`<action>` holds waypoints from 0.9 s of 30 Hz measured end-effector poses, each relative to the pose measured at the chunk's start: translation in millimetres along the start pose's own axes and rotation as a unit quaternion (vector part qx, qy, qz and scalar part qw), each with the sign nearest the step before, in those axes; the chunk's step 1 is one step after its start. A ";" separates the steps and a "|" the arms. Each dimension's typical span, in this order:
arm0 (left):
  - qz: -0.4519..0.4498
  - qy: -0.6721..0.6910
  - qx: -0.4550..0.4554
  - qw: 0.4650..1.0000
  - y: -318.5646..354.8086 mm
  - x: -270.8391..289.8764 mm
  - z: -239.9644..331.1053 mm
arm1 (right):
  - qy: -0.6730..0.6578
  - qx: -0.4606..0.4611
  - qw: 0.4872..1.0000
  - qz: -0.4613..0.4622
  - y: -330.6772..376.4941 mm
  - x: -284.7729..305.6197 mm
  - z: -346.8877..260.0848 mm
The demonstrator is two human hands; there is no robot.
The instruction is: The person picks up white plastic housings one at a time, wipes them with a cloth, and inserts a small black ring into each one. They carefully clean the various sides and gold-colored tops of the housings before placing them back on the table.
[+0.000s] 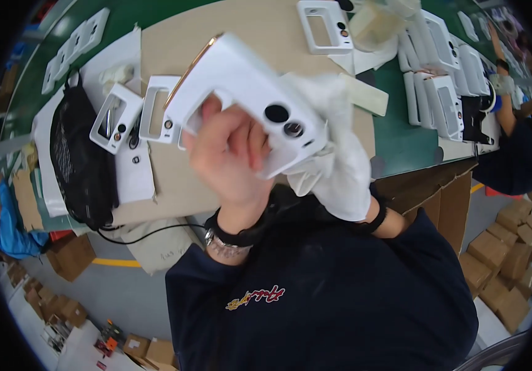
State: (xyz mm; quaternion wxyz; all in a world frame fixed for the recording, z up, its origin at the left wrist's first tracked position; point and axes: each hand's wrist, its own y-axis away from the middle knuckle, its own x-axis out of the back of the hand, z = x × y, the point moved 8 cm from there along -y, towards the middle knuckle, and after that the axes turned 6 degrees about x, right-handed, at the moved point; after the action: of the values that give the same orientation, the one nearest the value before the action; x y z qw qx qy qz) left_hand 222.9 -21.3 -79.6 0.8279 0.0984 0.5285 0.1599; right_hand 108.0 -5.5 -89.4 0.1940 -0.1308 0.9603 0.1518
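A white plastic housing (235, 68) with a large opening, two dark round holes and a gold-coloured edge is held up over the table, tilted. My left hand (232, 154) grips it, its bent fingers passing through the opening. Against the housing's right end lies a white cloth (334, 102), which covers most of my right hand (346, 185); the fingers under it are hidden. Close by on the left, two similar white housings (112, 117) rest on the table, one of them partly behind the raised piece.
A black mesh bag (80, 154) lies at the left. Stacked white housings (430, 93) stand at the right, near a co-worker's arm (506, 111). Another housing (325, 28), a clear container (374, 25) and a pale block (365, 96) sit farther back. An open cardboard box (442, 210) adjoins the table's front edge.
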 end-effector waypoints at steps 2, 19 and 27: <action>-0.026 -0.048 -0.038 0.998 -2.0 -11.3 -0.1 | 0.031 0.110 0.989 0.097 -3.1 1.0 -14.5; 0.055 -0.119 -0.016 0.991 0.7 1.3 -13.9 | 0.197 0.245 0.942 0.115 -17.3 27.7 -71.7; -0.011 -0.177 -0.180 0.968 1.7 -15.6 -10.2 | 0.283 0.261 0.923 0.020 -26.3 0.8 -58.9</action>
State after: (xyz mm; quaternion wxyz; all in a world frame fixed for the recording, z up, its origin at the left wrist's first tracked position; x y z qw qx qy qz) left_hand 207.3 -25.5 -70.2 0.9140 -0.0312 0.3373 0.2232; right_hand 95.8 -50.1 -44.3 -0.0618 -0.0937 0.9832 -0.1441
